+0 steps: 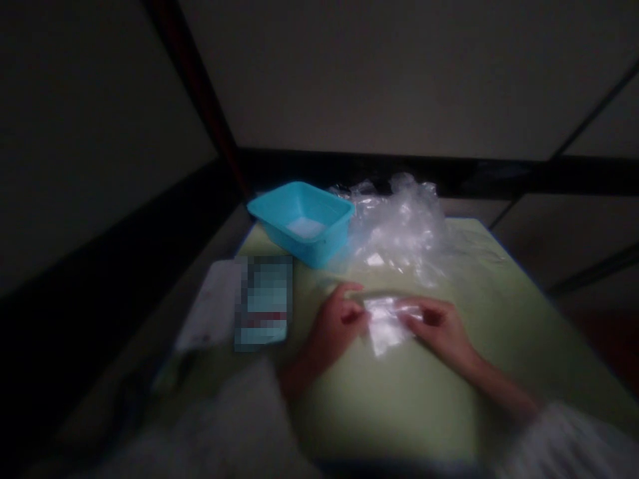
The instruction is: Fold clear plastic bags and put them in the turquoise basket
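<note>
A small clear plastic bag [388, 336] is stretched between my two hands, just above the green tabletop [399, 406]. My left hand [339, 318] pinches its left edge, with the index finger curled above. On the other side, my right hand [439, 326] grips the bag's upper right corner between thumb and fingers. Something whitish shows through the plastic, but blur hides whether it is contents or glare. Beyond my hands lies a heap of clear plastic bags [404, 223].
A turquoise plastic basin [324, 249] stands at the back left of the table, with something white at its bottom. A phone-like object [264, 303], pixelated, lies left of my left hand, beside a pale flat item [212, 303]. Walls rise behind the table and at the left.
</note>
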Demonstrator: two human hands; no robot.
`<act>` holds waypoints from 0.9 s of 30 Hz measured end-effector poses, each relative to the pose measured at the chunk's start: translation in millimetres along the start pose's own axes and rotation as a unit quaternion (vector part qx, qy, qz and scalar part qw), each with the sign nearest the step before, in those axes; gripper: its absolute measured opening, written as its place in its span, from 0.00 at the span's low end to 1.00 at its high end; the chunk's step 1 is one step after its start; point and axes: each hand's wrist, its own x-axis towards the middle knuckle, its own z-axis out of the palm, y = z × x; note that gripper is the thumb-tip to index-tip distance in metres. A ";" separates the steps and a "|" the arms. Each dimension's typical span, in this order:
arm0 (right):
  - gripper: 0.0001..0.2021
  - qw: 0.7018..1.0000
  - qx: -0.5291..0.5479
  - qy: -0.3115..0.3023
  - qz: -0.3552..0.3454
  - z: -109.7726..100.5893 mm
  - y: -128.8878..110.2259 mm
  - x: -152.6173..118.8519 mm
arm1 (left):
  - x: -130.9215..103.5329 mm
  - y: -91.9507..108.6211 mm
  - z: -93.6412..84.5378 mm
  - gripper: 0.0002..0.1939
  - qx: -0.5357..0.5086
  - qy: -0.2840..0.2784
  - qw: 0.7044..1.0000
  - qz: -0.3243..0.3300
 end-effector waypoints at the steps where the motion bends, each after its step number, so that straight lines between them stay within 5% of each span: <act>1: 0.06 1.000 -0.001 0.000 0.010 -0.9 0.2 0.6 | 0.3 1.4 -1.4 0.18 0.020 0.007 1.000 0.022; 6: 0.08 0.998 -0.025 -0.010 0.048 -2.2 1.4 3.9 | 3.7 6.3 -12.7 0.13 0.190 0.105 0.959 0.180; 10: 0.09 0.998 -0.029 -0.038 0.040 6.5 -4.6 9.1 | 10.5 14.9 -24.8 0.10 0.352 0.206 0.851 0.331; 14: 0.08 0.998 -0.030 -0.055 0.025 17.5 -16.7 16.4 | 25.1 28.9 -39.0 0.20 0.460 0.248 0.777 0.351; 19: 0.07 0.997 -0.035 -0.067 0.009 21.8 -19.3 21.4 | 47.3 32.0 -52.4 0.28 0.510 0.245 0.774 0.286; 23: 0.06 0.997 -0.010 -0.083 -0.006 20.3 -12.3 21.4 | 59.2 20.9 -59.3 0.21 0.517 0.244 0.781 0.251; 27: 0.07 0.996 -0.015 -0.092 -0.010 19.2 -11.6 20.7 | 66.8 10.3 -66.0 0.10 0.480 0.245 0.791 0.289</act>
